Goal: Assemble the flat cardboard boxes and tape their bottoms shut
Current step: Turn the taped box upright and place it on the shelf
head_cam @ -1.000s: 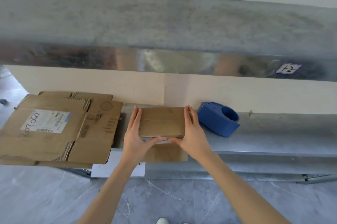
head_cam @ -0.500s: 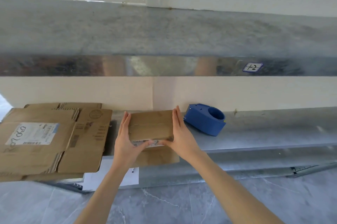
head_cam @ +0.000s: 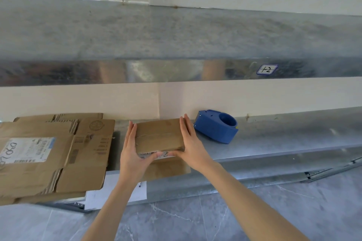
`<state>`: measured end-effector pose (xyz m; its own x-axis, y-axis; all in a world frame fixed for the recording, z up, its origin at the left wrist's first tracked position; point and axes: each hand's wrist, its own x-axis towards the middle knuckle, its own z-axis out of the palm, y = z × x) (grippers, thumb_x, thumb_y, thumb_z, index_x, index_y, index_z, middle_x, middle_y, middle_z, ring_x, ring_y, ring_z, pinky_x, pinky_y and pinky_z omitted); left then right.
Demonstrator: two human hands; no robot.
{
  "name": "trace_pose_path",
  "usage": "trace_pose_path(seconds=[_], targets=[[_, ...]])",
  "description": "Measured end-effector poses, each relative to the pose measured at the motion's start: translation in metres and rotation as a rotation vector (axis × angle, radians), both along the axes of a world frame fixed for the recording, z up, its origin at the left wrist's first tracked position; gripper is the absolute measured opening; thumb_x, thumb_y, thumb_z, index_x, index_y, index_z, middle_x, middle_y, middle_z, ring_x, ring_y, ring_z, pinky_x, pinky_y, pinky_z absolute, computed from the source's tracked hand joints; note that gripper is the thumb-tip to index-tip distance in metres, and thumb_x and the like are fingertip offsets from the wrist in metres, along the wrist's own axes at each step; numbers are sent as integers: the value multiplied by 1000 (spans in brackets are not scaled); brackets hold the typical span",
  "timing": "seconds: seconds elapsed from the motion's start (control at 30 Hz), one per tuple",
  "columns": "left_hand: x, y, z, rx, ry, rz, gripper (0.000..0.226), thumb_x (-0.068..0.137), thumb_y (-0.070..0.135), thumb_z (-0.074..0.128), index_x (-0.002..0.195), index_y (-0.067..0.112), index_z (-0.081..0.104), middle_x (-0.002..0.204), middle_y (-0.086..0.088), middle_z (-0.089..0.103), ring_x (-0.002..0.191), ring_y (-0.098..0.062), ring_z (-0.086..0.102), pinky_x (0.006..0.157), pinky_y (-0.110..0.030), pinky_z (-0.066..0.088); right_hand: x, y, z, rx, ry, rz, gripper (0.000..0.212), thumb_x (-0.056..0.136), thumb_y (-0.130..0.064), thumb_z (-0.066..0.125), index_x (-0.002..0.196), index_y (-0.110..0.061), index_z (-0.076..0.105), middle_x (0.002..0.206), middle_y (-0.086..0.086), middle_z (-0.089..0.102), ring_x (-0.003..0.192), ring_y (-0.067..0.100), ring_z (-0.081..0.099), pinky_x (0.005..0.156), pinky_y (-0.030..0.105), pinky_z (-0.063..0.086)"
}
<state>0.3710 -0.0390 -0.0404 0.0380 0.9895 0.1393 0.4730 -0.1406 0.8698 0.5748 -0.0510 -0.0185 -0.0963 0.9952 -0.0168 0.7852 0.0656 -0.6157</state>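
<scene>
A small assembled cardboard box (head_cam: 159, 135) stands on the metal shelf (head_cam: 274, 142), its taped seam facing up and one flap hanging over the shelf's front edge. My left hand (head_cam: 132, 152) lies flat against the box's left side and my right hand (head_cam: 191, 143) flat against its right side, both thumbs on the near face. Fingers of both hands are straight. A blue tape dispenser (head_cam: 216, 126) sits just right of the box, close to my right fingertips.
A stack of flat cardboard boxes (head_cam: 49, 154) lies at the left of the shelf and overhangs its front edge. An upper metal shelf (head_cam: 176, 44) runs overhead. A white paper label (head_cam: 115, 193) hangs below the shelf. Grey tiled floor lies beneath.
The hands stay pressed on the box's two sides. The view has shifted slightly; the box and the tape dispenser keep their places on the shelf.
</scene>
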Motion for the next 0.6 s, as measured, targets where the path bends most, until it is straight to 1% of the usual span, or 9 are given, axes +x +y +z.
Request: trace_pose_path(seconds=[0.1,0.17,0.23,0.33,0.37,0.43,0.47,0.53,0.6], targets=[[0,-1,3,33,30,-23,116,63,43,88,156,28,20,161,30,2,146,8,11,109,-19,22,0,-2,1,42,14,11,122,79,-38,80,157,-29,-13,159,-14,-31,142,22,34,103,35,46],[-1,-1,4,38,51,-31,114,65,39,89,156,30,21,161,29,5,148,5,11,111,-24,23,1,-1,0,71,1,32,119,78,-38,81,158,-27,-6,159,-15,-30,143,20,32,101,37,48],[-1,-1,4,52,55,-32,112,65,39,89,156,29,24,161,27,11,148,4,12,113,-23,21,2,0,-1,70,-7,42,117,78,-41,80,158,-26,-3,160,-17,-29,143,20,31,103,38,47],[-1,0,2,39,36,-19,111,64,40,90,155,30,27,160,28,12,146,6,16,109,-15,23,3,2,-3,36,-27,45,116,78,-45,78,158,-27,-4,160,-18,-27,142,21,35,105,36,45],[-1,-1,2,35,27,-17,112,64,41,90,155,31,26,160,29,11,146,6,17,108,-14,24,4,2,-3,28,-33,48,115,79,-47,77,158,-27,-4,160,-18,-28,141,21,35,105,36,45],[-2,0,3,27,26,-30,113,64,45,89,155,34,23,160,30,6,147,4,17,109,-19,27,5,4,-1,21,-57,66,116,78,-52,74,158,-26,-7,159,-17,-30,144,21,31,107,37,43],[-3,1,4,22,33,-48,113,65,47,88,155,35,21,160,30,3,147,2,16,109,-21,28,6,5,0,4,-65,79,118,78,-56,72,157,-26,-10,159,-16,-30,148,20,24,112,39,39],[-8,1,7,16,47,-89,112,66,51,85,155,38,19,160,30,-5,149,0,14,109,-23,28,9,7,4,-46,-73,105,122,76,-65,68,156,-27,-16,159,-14,-31,152,17,5,122,44,20],[-12,1,11,24,77,-112,110,66,53,84,155,37,20,161,28,-8,150,-4,11,112,-29,27,11,8,8,-33,-107,133,115,77,-68,65,156,-32,-10,160,-11,-29,152,18,-4,121,47,3]])
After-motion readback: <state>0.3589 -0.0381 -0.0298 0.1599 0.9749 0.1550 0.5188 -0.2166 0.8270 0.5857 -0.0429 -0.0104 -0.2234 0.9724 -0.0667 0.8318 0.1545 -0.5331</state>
